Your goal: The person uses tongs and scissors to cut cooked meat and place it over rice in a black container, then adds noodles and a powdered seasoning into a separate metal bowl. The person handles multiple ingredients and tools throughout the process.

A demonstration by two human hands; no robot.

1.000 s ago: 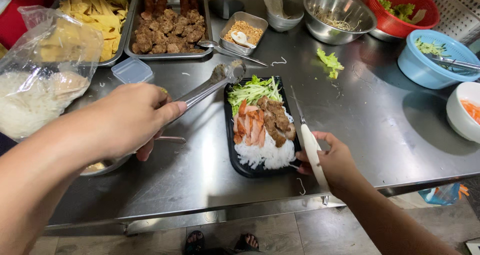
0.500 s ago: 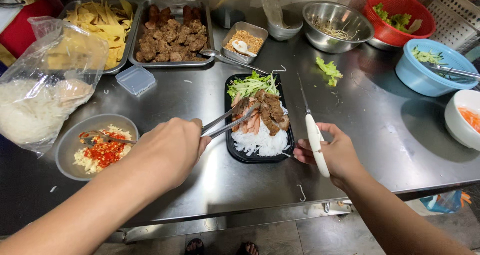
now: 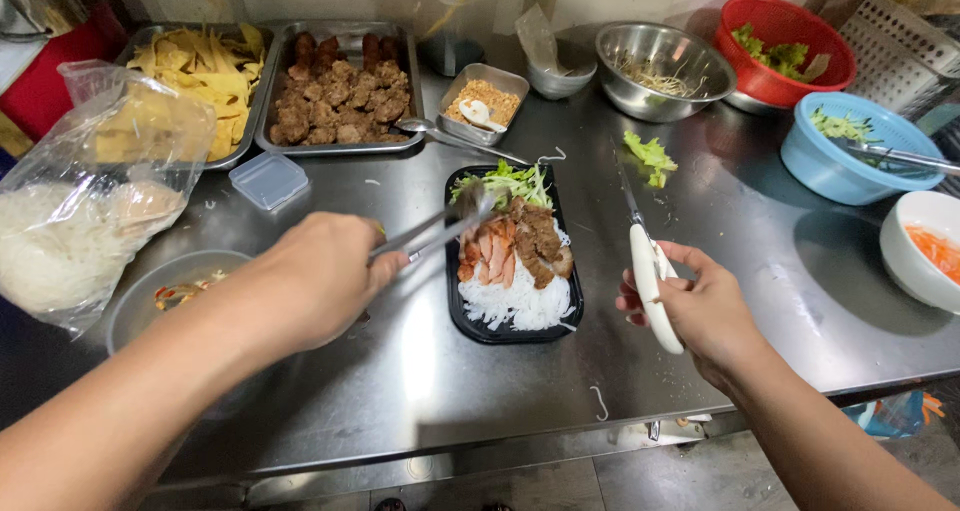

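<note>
View from above of a stainless steel counter [image 3: 760,251] where a person is working on a boxed meal. The left hand [image 3: 320,276] is closed around the handles of metal tongs [image 3: 440,226], whose tips reach over the far end of a black rectangular meal tray [image 3: 470,316] at the middle of the counter; whether the tips pinch any food cannot be told. The tray holds white rice noodles at its near end, sliced pinkish sausage and browned grilled meat in the middle, and shredded green lettuce at the far end. Just to the right of the tray, the right hand [image 3: 700,306] is curled around the white handles of a pair of scissors [image 3: 645,256], the blades closed and pointing away from the person. Along the back stand a steel pan of yellow fried strips [image 3: 205,66], a steel pan of grilled meat chunks [image 3: 340,96], a small steel tin of crushed topping with a spoon [image 3: 485,101], a steel mixing bowl [image 3: 660,66], a red bowl of greens [image 3: 785,46] and a blue bowl [image 3: 850,151]. At the left lies a clear plastic bag of white noodles [image 3: 85,201] (partly hiding the yellow strips), and a white bowl of shredded carrot [image 3: 925,246] sits at the right edge.
</note>
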